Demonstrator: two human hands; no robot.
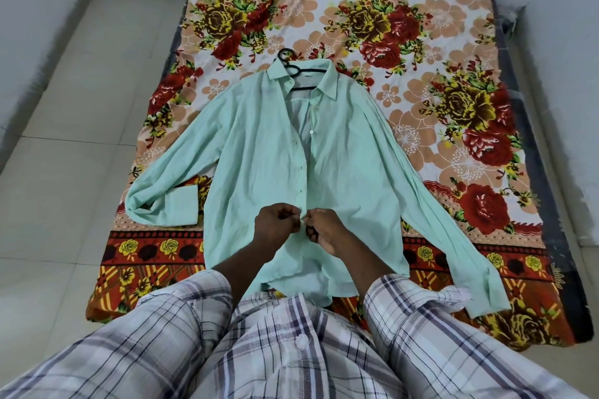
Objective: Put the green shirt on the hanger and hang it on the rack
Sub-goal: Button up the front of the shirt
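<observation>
The shirt (259,155) lies flat, front up, in the middle of the frame on a bed (538,172) covered by a sheet (421,26) printed with red and yellow flowers. Its collar points to the top of the frame and its hem to the person at the bottom. The black hanger (293,70) sits in the neck opening. Its hook sticks out past the left collar point onto the sheet, and a bit of bar shows between the collar flaps. The rest is hidden under the cloth.

The sleeve at frame left doubles back, its cuff just beside the shirt's body. The sleeve at frame right runs straight to the lower right. The upper front gapes, with one white button (311,132) showing.

Low on the front the left hand (275,223) and right hand (327,230) are together, each pinching an edge of the opening. Their fingers cover the join, so I cannot tell whether it is fastened there. Plaid sleeves (181,311) fill the bottom of the frame and hide the middle of the hem. Pale floor (64,172) tiles lie at the left, with a white wall (26,10) in the upper left.
</observation>
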